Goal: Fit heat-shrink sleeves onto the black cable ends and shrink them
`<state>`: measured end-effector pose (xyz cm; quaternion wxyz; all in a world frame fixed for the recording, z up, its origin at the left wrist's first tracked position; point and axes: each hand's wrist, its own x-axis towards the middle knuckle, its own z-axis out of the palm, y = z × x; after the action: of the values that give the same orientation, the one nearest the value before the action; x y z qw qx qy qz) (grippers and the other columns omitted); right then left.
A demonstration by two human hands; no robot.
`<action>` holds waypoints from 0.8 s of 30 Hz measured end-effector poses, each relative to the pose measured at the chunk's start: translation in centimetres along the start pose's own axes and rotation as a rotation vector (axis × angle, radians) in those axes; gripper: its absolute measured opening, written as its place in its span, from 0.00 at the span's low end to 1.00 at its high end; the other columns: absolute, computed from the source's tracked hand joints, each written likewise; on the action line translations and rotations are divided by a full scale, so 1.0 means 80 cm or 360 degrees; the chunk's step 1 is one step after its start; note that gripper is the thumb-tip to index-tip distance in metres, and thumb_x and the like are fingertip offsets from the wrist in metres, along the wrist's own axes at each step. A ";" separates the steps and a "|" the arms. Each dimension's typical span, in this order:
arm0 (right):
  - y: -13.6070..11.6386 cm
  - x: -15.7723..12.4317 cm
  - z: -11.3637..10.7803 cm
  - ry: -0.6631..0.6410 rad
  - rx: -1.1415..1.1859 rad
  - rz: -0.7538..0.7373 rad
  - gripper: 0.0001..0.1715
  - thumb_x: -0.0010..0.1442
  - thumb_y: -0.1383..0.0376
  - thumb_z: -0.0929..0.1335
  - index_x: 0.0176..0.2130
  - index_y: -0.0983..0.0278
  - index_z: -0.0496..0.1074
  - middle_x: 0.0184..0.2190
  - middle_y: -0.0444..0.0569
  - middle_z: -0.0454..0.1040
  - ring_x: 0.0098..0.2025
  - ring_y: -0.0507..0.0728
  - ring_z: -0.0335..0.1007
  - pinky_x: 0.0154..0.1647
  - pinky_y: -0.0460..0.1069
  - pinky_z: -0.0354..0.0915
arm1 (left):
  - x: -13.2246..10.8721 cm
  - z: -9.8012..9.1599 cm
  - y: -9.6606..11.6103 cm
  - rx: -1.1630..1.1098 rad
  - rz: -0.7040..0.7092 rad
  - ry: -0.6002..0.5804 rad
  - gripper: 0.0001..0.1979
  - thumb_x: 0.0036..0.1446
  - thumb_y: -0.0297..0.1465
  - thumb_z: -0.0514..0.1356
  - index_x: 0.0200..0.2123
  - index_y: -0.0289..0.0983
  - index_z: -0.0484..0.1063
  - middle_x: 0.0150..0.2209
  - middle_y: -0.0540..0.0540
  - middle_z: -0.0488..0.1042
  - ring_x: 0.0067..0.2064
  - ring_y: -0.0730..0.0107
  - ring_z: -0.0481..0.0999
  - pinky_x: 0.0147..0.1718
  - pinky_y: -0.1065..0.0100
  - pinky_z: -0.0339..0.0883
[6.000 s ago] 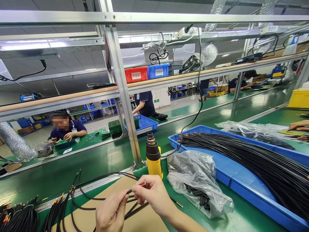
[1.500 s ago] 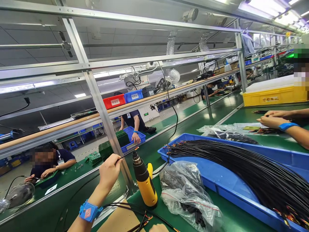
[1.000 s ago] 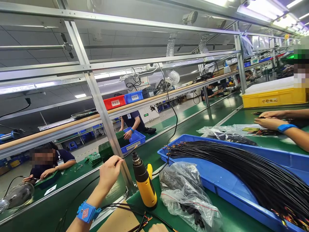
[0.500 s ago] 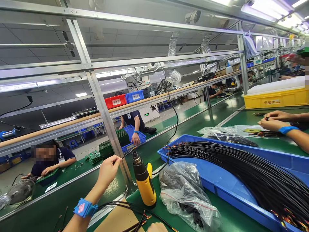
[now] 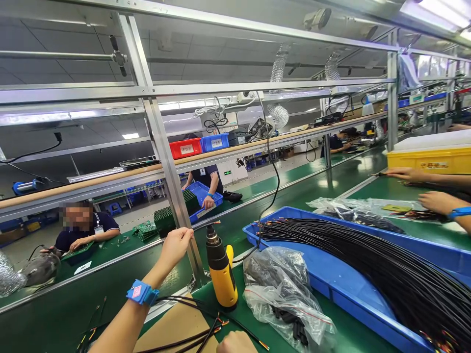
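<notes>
My left hand (image 5: 178, 245), with a blue strap on the wrist, pinches a thin black cable (image 5: 206, 224). The cable's bared coloured wire tips point right, just above the nozzle of a yellow and black heat gun (image 5: 222, 279) that stands upright on the green bench. Only the back of my right hand (image 5: 237, 341) shows at the bottom edge; its fingers are hidden. Beside it, several black cables (image 5: 191, 338) with red, yellow and orange wire ends lie over a brown cardboard sheet (image 5: 176, 323).
A clear plastic bag (image 5: 287, 299) of black tubing lies right of the heat gun. Behind it, a long blue tray (image 5: 342, 289) holds a thick bundle of black cables. A co-worker's hands (image 5: 437, 202) are at the right, before a yellow bin (image 5: 423, 159). A metal post (image 5: 172, 196) stands behind my left hand.
The view has shifted slightly. My left hand still pinches the cable, its tips now lying above the nozzle. The co-worker's hands at the right have moved apart.
</notes>
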<state>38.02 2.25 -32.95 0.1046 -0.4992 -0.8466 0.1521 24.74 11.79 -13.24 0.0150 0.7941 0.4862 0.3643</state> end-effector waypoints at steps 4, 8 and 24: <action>0.006 -0.003 -0.003 0.0104 0.0023 0.0077 0.09 0.52 0.64 0.64 0.29 0.61 0.75 0.30 0.46 0.77 0.35 0.56 0.71 0.28 0.46 0.56 | -0.001 0.001 -0.003 -0.0034 -0.0018 -0.0032 0.20 0.55 0.40 0.46 0.21 0.36 0.69 0.14 0.54 0.62 0.18 0.74 0.61 0.21 0.73 0.53; 0.010 -0.006 -0.008 0.0163 0.0053 0.0102 0.11 0.51 0.64 0.63 0.30 0.59 0.75 0.30 0.46 0.78 0.34 0.56 0.72 0.27 0.47 0.53 | -0.007 -0.002 0.003 0.0011 -0.0029 0.0012 0.19 0.55 0.39 0.47 0.21 0.37 0.69 0.16 0.53 0.65 0.21 0.73 0.63 0.22 0.73 0.53; 0.017 0.003 0.007 0.0161 0.0077 0.0039 0.11 0.48 0.64 0.64 0.31 0.58 0.76 0.32 0.47 0.78 0.37 0.60 0.73 0.32 0.48 0.61 | -0.014 -0.011 0.014 0.0466 0.0139 0.0120 0.12 0.57 0.35 0.50 0.27 0.40 0.70 0.23 0.53 0.71 0.27 0.72 0.68 0.25 0.74 0.52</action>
<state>38.84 3.01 -33.94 0.1573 -0.5140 -0.8301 0.1486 24.77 10.02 -12.82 -0.1351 0.7940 0.4994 0.3192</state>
